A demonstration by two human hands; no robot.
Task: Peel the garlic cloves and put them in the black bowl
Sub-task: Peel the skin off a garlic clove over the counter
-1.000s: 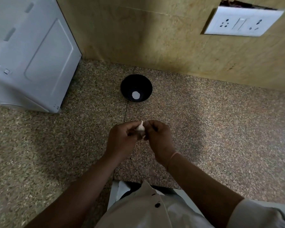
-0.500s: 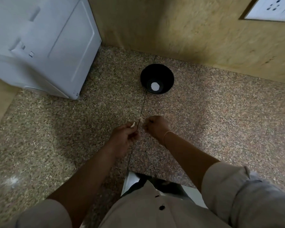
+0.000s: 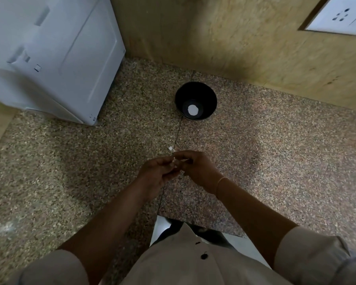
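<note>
Brown speckled stone makes the counter (image 3: 275, 161). Both hands meet over it. The left hand (image 3: 156, 173) and the right hand (image 3: 199, 169) have curled fingers and pinch a small pale garlic clove (image 3: 176, 163) between their tips; most of it is hidden. A tiny white scrap (image 3: 170, 148) lies just beyond them. The black bowl (image 3: 208, 97) stands farther back near the wall, with a round white thing (image 3: 192, 109) inside. A white box (image 3: 49, 54) sits on the left.
</note>
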